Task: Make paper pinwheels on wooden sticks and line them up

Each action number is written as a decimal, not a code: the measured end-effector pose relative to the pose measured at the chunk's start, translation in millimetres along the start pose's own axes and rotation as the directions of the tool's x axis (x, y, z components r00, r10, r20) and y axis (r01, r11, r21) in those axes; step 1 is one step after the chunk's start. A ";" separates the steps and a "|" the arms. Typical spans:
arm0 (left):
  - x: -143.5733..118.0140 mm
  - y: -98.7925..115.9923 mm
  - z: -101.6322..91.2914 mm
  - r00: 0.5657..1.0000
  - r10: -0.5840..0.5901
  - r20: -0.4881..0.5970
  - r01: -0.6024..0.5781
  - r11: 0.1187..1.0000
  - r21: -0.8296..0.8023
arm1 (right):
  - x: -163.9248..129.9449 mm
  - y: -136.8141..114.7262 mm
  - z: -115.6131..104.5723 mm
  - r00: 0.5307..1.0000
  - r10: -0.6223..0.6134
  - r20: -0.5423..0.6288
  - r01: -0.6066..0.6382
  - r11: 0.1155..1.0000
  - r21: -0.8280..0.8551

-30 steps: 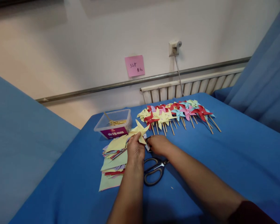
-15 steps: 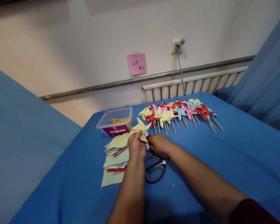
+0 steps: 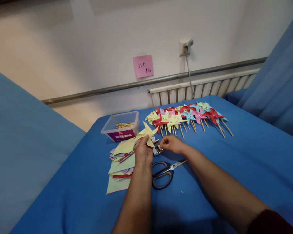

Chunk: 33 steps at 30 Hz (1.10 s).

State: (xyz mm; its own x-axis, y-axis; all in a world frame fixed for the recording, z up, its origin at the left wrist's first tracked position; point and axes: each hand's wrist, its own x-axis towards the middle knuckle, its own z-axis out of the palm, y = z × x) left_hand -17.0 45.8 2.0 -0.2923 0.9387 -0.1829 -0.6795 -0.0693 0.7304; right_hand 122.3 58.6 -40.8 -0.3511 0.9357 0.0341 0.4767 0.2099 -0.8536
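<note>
My left hand [image 3: 143, 152] grips a folded yellow paper pinwheel [image 3: 147, 132], thumb pressed near its middle. My right hand [image 3: 173, 144] is pinched, fingertips together; what lies between them is too small to make out. Just left of those fingertips stands a small open box [image 3: 157, 150] with shiny metal bits inside, partly behind the pinwheel. Dark-handled scissors [image 3: 170, 168] lie below my right hand. Beside my left hand are stacks of coloured paper [image 3: 118, 167], partly covered by my forearm.
A clear plastic tub [image 3: 106, 129] holding wooden sticks stands at the back left. Several finished pinwheels [image 3: 171, 121] on sticks lie along the back of the blue-covered table [image 3: 234, 169]. A tiny sliver [image 3: 182, 191] lies near the front. Blue curtains [image 3: 283, 71] hang at the side.
My right hand has drawn back from the small box, to the right and slightly up, uncovering the box and the scissor blades. My left hand keeps the pinwheel in place.
</note>
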 end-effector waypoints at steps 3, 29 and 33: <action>-2.4 -1.5 2.4 1.000 0.005 -0.002 -0.005 1.000 0.003 | -11.1 12.4 -6.3 0.999 0.029 -0.031 -0.028 0.999 0.041; -0.1 -6.2 -0.7 1.000 0.010 0.018 -0.009 1.000 -0.020 | -6.9 -47.5 18.3 0.994 -0.019 0.104 0.078 0.794 -0.603; 0.3 -6.8 -1.6 1.000 0.003 0.024 -0.002 1.000 -0.010 | -5.0 -38.3 17.8 1.000 -0.010 0.029 0.024 0.853 -0.521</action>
State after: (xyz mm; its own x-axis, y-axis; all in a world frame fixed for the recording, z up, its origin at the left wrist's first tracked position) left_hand -13.6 45.9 -4.1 -0.2777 0.9464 -0.1650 -0.6854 -0.0749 0.7243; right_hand 91.4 40.8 -17.5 -0.3789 0.9250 0.0278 0.8185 0.3489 -0.4564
